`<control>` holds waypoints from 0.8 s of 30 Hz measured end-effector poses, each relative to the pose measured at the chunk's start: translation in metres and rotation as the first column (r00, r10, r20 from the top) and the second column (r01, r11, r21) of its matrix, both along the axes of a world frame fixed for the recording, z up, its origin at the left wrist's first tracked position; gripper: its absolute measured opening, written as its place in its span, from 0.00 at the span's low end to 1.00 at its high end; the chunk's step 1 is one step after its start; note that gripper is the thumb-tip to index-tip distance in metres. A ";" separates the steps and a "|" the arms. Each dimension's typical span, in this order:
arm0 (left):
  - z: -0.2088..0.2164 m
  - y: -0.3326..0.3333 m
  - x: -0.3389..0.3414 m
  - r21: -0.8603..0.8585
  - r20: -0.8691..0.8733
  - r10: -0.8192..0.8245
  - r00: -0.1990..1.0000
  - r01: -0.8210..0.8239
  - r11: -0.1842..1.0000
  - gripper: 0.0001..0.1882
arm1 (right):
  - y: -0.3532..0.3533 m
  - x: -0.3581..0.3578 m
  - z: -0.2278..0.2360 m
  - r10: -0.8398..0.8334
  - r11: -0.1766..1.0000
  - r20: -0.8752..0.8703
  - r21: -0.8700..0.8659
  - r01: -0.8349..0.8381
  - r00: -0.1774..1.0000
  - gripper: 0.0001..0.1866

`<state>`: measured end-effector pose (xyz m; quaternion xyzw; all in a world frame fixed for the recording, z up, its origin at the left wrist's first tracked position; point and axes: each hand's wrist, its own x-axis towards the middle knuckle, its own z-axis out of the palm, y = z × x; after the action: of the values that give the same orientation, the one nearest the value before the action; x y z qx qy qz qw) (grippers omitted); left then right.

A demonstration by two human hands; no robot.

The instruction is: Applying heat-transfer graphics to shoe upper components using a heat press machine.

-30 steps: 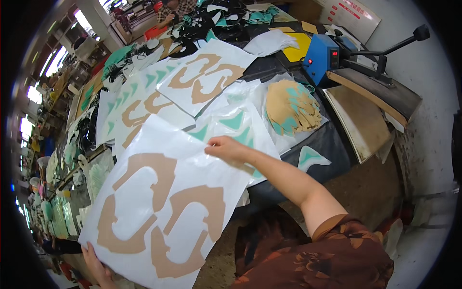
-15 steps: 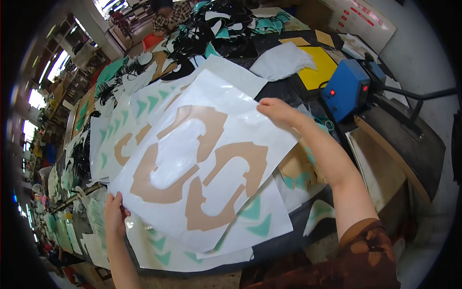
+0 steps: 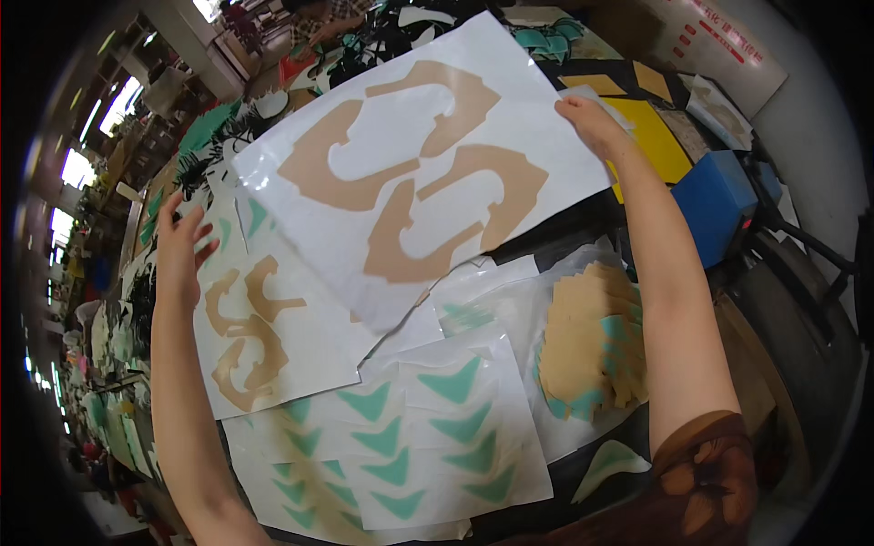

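Note:
A large white sheet [image 3: 273,196] carrying several tan curved shoe-upper shapes hangs raised over the table, its right edge pinched by my right hand [image 3: 594,126]. My left hand [image 3: 185,238] is off the sheet, fingers apart, a little beyond its left corner. Below lies another white sheet [image 3: 319,355] with smaller tan curved shapes. In front, overlapping white sheets [image 3: 414,405] bear rows of green chevron shapes. A pile of tan and green cut pieces [image 3: 592,341] rests on white film, left of my right forearm.
A blue machine [image 3: 715,207] with a black lever stands at the right, beside a yellow sheet [image 3: 657,146]. Black and green cut pieces [image 3: 551,41] heap at the back. A person's checked sleeve [image 3: 344,11] shows beyond them. One white-and-green curved piece [image 3: 610,466] lies near the front edge.
The large sheet has moved up and away, uncovering the sheets and the tan pile beneath. My left hand has let go of its corner and lifted; my right hand still grips it.

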<state>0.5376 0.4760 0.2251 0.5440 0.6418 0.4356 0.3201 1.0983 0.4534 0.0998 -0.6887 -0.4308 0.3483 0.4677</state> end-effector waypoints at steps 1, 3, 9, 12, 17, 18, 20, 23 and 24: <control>-0.007 -0.011 -0.008 -0.010 -0.013 0.010 1.000 -0.010 1.000 0.30 | 0.008 0.003 -0.008 -0.063 0.998 0.076 0.017 0.062 0.995 0.15; -0.023 -0.049 -0.035 -0.181 -0.082 -0.087 0.993 0.071 0.981 0.29 | 0.020 0.000 -0.022 -0.044 0.999 0.167 0.013 0.042 0.985 0.15; -0.096 -0.185 -0.109 -0.659 0.007 -0.005 1.000 0.008 0.752 0.22 | 0.050 0.049 -0.063 -0.074 0.996 0.703 0.020 0.084 0.707 0.16; -0.119 -0.258 -0.149 -0.719 0.086 0.249 0.965 -0.113 0.685 0.16 | 0.052 0.037 -0.056 -0.106 0.988 0.887 0.044 0.145 0.450 0.17; -0.148 -0.359 -0.191 -0.788 0.055 0.489 0.870 -0.263 0.557 0.13 | 0.044 0.021 -0.039 -0.189 0.953 0.948 0.113 0.281 0.258 0.20; -0.152 -0.373 -0.196 -0.799 0.042 0.528 0.848 -0.289 0.527 0.13 | 0.041 0.021 -0.041 -0.272 0.938 0.942 0.213 0.275 0.199 0.21; -0.160 -0.401 -0.211 -0.800 0.061 0.551 0.833 -0.289 0.525 0.14 | 0.038 0.026 -0.052 -0.339 0.920 0.931 0.299 0.254 0.135 0.22; -0.169 -0.431 -0.237 -0.784 0.129 0.585 0.801 -0.279 0.554 0.15 | 0.039 0.011 -0.069 -0.397 0.917 0.904 0.398 0.027 0.157 0.19; -0.166 -0.444 -0.242 -0.762 0.178 0.593 0.785 -0.272 0.588 0.15 | 0.039 -0.003 -0.058 -0.328 0.945 0.935 0.323 0.057 0.135 0.17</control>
<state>0.2954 0.0316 0.0592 0.0968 0.7884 0.3293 0.5104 1.0950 0.4921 0.0414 -0.7448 -0.5708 -0.2898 0.1883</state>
